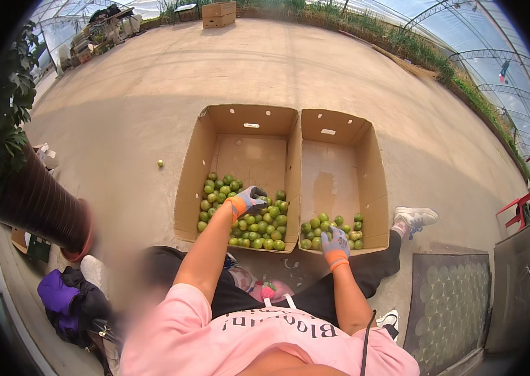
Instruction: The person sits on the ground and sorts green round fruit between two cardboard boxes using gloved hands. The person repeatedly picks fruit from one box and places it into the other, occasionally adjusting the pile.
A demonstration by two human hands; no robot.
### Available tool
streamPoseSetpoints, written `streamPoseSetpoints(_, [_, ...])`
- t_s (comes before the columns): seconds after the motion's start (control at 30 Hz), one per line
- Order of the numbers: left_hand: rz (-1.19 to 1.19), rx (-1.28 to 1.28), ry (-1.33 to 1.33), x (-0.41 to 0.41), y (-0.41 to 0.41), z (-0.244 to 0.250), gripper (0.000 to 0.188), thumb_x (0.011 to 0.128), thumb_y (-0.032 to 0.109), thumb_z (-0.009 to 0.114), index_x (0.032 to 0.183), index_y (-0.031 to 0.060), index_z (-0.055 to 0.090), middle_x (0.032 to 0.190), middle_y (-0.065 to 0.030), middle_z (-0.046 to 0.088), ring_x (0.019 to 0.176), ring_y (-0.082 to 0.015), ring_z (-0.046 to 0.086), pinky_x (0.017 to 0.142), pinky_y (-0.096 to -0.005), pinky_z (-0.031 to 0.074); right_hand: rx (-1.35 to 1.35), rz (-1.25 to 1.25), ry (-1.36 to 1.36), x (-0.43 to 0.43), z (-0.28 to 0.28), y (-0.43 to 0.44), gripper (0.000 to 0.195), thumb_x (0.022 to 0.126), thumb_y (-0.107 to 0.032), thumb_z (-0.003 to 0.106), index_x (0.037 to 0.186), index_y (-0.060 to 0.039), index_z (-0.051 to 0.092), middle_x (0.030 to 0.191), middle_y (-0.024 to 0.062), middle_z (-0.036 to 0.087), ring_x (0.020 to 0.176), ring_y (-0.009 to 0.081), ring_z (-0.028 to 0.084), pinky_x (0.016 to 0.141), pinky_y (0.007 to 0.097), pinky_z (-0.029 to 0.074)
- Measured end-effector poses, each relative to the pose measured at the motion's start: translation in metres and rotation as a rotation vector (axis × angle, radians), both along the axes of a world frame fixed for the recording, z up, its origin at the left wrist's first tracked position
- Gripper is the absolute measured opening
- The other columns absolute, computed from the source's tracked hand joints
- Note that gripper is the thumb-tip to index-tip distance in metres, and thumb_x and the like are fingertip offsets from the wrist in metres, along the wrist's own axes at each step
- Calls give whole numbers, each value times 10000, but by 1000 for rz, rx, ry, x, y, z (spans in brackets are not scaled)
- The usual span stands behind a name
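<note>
Two open cardboard boxes stand side by side on the floor, both holding round green fruit. In the left box (251,117), the fruit (252,227) covers the near part. My left hand (249,199), in a grey glove with an orange cuff, reaches over this pile with its dark fingertips curled; whether a fruit is inside is hidden. Fewer fruit (316,231) lie along the near side of the right box (335,123). My right hand (336,242), gloved alike, is low among them, fingers pointing away from me; its palm is hidden.
One small green fruit (160,163) lies on the concrete floor (119,127) left of the boxes. A large ribbed plant pot (48,202) stands at the left, and a dark mat (448,291) lies at the right. More cardboard boxes (219,15) are at the far end.
</note>
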State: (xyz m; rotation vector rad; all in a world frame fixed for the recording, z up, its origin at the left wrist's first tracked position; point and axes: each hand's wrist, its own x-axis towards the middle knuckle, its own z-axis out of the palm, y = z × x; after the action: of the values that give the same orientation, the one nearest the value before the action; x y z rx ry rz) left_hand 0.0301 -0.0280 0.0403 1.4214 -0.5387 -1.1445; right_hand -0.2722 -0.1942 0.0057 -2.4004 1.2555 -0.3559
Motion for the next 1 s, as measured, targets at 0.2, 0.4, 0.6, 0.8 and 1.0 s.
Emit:
streamPoseSetpoints(0.2, [-152,25,158,-49,-13,29,485,810,236,700,1182,12,484,1031,-116,607,788,-228,646,721,-330,555,200,438,-547,41,48,44,653,780,-276,706,1311,-21,424,1244,196,504,1130,341,503,965,396,411])
streamPoseSetpoints(0.4, [-524,-26,-26,-56,-31,37,376,833,349,678,1028,40,586,947,-58,616,773,-132,608,670,-265,508,225,437,-526,62,64,61,695,739,-239,747,1315,-27,421,1228,192,519,1138,338,503,961,383,414])
streamPoseSetpoints(0.6, [-383,-68,75,-68,-31,41,326,852,338,644,973,39,601,847,-31,627,734,-114,585,621,-253,487,114,452,-408,36,55,38,670,738,-273,740,1294,-54,438,1265,198,496,1144,334,500,946,400,419])
streamPoseSetpoints(0.8, [-257,693,-768,-6,-15,0,580,793,430,641,1278,142,504,1380,-147,422,1255,-302,419,1010,-402,379,-194,11,147,5,14,10,699,809,-413,617,1381,-108,355,1362,181,416,1198,343,466,972,432,389])
streamPoseSetpoints(1.0, [-658,1050,-1114,-4,6,-34,825,783,417,651,1466,289,206,1542,-131,34,1383,-385,180,1095,-447,292,-113,27,154,1,3,10,554,866,-436,521,1314,-117,459,1323,143,478,1155,309,508,962,420,401])
